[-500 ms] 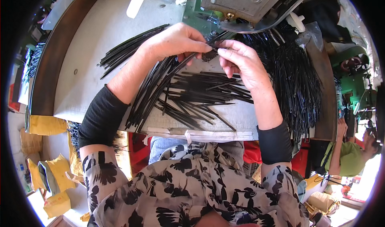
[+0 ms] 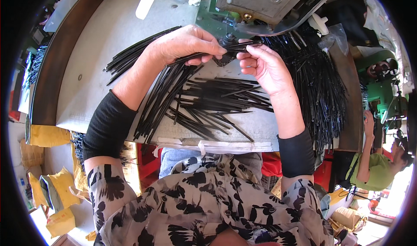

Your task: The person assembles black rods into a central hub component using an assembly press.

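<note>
Both hands meet in front of the green machine (image 2: pixel 207 22), a thin black rod (image 2: pixel 234 47) stretched between them. My left hand (image 2: pixel 189 46) pinches it between thumb and fingers, and its near end shows under the palm. Around the rod's other part my right hand (image 2: pixel 267 68) has its thumb and forefinger closed. Below my left hand fans a pile of similar black rods (image 2: pixel 163 96). Another loose pile (image 2: pixel 221 94) lies between my forearms, and a third bundle (image 2: pixel 134 55) rests beyond my left forearm. Whether more than one rod is held is hard to see.
A large heap of glossy black strands (image 2: pixel 319 89) covers the table's right side. Brown raised edging (image 2: pixel 52 79) borders the pale table (image 2: pixel 104 24) at left. A white strip (image 2: pixel 147 0) stands at the back. At far right, a person in green (image 2: pixel 373 172) sits by another machine.
The rod between my hands has swung from slanting to nearly level. My right hand has shifted slightly right and its fingers have turned; my left hand has moved little.
</note>
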`<act>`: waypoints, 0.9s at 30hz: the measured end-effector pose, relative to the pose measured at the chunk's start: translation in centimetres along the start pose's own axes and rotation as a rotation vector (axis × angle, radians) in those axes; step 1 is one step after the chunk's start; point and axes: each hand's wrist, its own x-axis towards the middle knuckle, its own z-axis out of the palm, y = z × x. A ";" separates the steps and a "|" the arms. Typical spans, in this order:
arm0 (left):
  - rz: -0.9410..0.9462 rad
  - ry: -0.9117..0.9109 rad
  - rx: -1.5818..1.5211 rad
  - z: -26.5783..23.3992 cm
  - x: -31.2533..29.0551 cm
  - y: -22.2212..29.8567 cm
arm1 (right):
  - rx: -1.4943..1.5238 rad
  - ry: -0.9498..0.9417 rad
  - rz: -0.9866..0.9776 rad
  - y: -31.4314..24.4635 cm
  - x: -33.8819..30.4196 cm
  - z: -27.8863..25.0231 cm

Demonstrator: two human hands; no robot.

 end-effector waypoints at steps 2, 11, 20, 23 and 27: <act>-0.007 0.015 0.018 -0.1 0.0 0.1 | 0.017 -0.008 -0.004 0.0 0.1 0.0; 0.031 0.180 -0.096 -1.9 0.1 -0.7 | 0.037 0.102 -0.193 -0.3 0.3 -0.1; 0.017 0.217 -0.125 -1.1 0.9 -1.1 | 0.008 0.125 -0.207 -0.3 0.5 -0.6; -0.001 0.196 -0.149 -1.1 0.8 -0.9 | 0.004 0.123 -0.191 -0.4 0.6 -0.6; -0.015 0.182 -0.120 -1.2 0.5 -0.4 | 0.036 0.132 -0.154 -0.1 1.0 -1.1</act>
